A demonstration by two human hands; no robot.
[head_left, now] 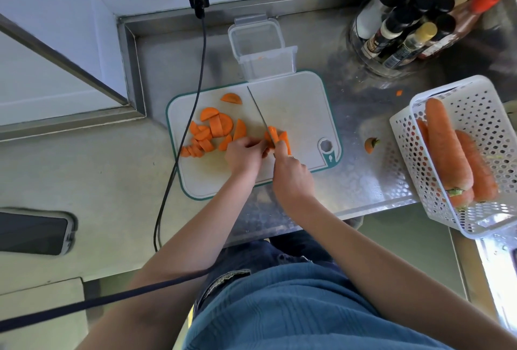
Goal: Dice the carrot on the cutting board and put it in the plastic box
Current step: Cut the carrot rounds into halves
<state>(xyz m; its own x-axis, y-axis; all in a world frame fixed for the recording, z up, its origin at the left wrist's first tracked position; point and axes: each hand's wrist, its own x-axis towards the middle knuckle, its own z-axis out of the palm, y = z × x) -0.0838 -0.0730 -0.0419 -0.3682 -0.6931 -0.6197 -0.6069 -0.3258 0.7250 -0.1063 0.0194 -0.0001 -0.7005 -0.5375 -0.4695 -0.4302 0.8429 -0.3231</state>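
Observation:
A white cutting board [293, 98] with a teal rim lies on the steel counter. Several half-round carrot slices [215, 127] are spread over its left half. My right hand [292, 172] is shut on a knife [258, 110] whose thin blade points away from me and rests on a few carrot strips [275, 134]. My left hand [243, 152] pinches those strips just left of the blade. The clear plastic box [258, 47] stands open at the board's far edge, with a tiny orange bit inside.
A white perforated basket [481, 98] with whole carrots [444, 142] sits at the right counter edge. A carrot top [370, 145] and a small scrap [399, 93] lie right of the board. Sauce bottles [414, 14] crowd the far right. A black cable [179, 137] crosses the board's left rim; a phone [33, 233] lies left.

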